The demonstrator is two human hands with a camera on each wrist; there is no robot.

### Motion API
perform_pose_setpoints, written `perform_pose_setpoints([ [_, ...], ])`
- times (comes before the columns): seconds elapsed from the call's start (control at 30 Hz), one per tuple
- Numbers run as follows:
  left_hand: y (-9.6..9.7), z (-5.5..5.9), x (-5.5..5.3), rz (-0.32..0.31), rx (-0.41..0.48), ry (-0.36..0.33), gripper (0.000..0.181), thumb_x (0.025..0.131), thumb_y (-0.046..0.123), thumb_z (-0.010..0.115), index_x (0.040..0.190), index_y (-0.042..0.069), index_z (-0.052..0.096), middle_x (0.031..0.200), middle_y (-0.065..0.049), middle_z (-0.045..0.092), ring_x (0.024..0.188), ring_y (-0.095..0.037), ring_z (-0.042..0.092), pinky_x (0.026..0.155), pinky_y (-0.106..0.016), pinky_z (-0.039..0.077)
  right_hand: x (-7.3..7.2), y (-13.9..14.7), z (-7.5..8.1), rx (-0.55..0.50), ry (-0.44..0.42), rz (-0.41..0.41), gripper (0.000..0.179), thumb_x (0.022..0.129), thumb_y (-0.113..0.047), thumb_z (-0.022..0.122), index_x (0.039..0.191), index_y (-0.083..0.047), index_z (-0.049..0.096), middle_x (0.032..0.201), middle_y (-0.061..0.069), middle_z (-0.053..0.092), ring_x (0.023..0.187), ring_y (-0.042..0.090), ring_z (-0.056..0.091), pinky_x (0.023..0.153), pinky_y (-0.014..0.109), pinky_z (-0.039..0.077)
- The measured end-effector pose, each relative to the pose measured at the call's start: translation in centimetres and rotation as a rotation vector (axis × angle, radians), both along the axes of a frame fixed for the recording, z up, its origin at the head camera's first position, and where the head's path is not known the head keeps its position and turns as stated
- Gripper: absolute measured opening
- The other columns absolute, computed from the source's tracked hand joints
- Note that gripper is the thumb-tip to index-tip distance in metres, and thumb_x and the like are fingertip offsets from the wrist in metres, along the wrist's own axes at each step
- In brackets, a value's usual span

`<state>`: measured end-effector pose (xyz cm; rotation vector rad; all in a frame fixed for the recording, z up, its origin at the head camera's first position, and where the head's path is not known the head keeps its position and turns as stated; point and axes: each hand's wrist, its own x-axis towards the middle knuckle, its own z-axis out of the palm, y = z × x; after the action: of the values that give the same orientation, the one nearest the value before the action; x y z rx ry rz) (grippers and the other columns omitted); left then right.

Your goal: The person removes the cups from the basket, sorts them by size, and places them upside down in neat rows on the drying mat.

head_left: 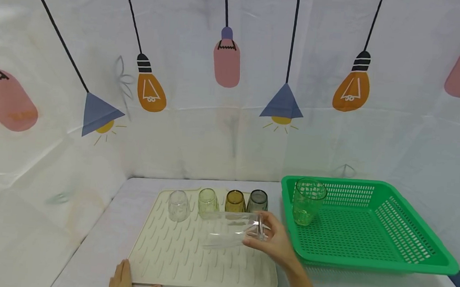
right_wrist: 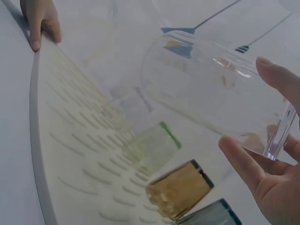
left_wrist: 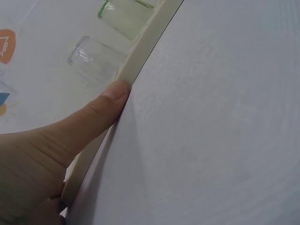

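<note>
A large clear drinking glass (head_left: 227, 229) lies sideways in the air above a cream ridged drying mat (head_left: 188, 266), its mouth to the left. The right hand (head_left: 272, 241) grips it by the thick base, thumb and fingers on opposite sides in the right wrist view. At the mat's near left corner, the left hand (head_left: 123, 281) touches the edges with thumb and fingers spread; the thumb (left_wrist: 101, 105) is straight. Along the mat's back stand a clear glass (head_left: 178, 207), a pale green glass (head_left: 208, 201), an amber glass (head_left: 235, 201) and a grey glass (head_left: 258, 200).
Right of the mat sits a green plastic basket (head_left: 367, 258) with slotted walls. A taller green-tinted glass (head_left: 307, 203) stands inside at its left end. White cloth (head_left: 222, 138) printed with lamps hangs behind the white table surface (head_left: 96, 250).
</note>
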<state>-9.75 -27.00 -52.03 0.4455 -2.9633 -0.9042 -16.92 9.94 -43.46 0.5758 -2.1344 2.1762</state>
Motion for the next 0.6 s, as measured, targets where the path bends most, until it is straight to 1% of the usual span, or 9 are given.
perform_pose_setpoints([
  [0.1,0.0,0.0,0.0,0.002,0.004,-0.005,0.137,0.057,0.054,0.083,0.137,-0.025,0.003,0.141,-0.043,0.009,0.128,-0.059,0.014,0.107,-0.067,0.008,-0.3,-0.9,0.0,-0.017,-0.002,0.029,0.062,0.072,-0.001,0.078,0.125,0.002,0.046,0.115,0.028,0.053,0.091,0.027,0.065,0.074,0.035,0.058],
  [0.17,0.0,0.1,0.1,0.003,0.007,-0.008,0.137,0.057,0.054,0.083,0.137,-0.025,0.002,0.141,-0.043,0.009,0.128,-0.059,0.013,0.107,-0.067,0.008,-0.6,-1.4,-0.1,-0.016,0.007,0.040,0.062,0.073,-0.001,0.078,0.125,0.003,0.046,0.115,0.030,0.053,0.092,0.033,0.065,0.074,0.035,0.058],
  [0.3,0.0,0.2,0.1,0.006,0.002,-0.008,0.137,0.057,0.054,0.083,0.137,-0.025,0.003,0.142,-0.043,0.009,0.128,-0.059,0.014,0.108,-0.066,0.009,-1.0,-2.5,-0.1,0.019,0.013,0.040,0.065,0.072,-0.006,0.080,0.127,0.003,0.045,0.119,0.030,0.052,0.097,0.040,0.062,0.075,0.031,0.057],
  [0.4,0.0,0.2,0.2,0.009,-0.008,-0.004,0.137,0.057,0.055,0.082,0.137,-0.025,0.004,0.142,-0.042,0.010,0.127,-0.059,0.016,0.107,-0.066,0.012,-1.4,-3.2,0.0,0.046,0.006,0.047,0.068,0.072,-0.008,0.081,0.128,0.004,0.044,0.122,0.030,0.050,0.101,0.040,0.061,0.075,0.029,0.056],
  [0.53,0.1,0.3,0.3,0.002,-0.024,0.008,0.136,0.058,0.056,0.081,0.136,-0.025,0.005,0.141,-0.041,0.012,0.125,-0.059,0.019,0.106,-0.066,0.016,-1.9,-4.3,0.1,0.046,0.001,0.080,0.069,0.072,-0.009,0.081,0.129,0.004,0.044,0.123,0.028,0.050,0.101,0.041,0.061,0.075,0.031,0.057],
  [0.6,0.1,0.3,0.3,0.000,-0.024,0.007,0.135,0.059,0.056,0.081,0.136,-0.025,0.005,0.141,-0.041,0.012,0.124,-0.059,0.019,0.106,-0.067,0.017,-2.1,-4.8,0.1,0.064,0.005,0.090,0.071,0.073,-0.011,0.081,0.131,0.003,0.043,0.125,0.026,0.051,0.103,0.040,0.060,0.076,0.030,0.057],
])
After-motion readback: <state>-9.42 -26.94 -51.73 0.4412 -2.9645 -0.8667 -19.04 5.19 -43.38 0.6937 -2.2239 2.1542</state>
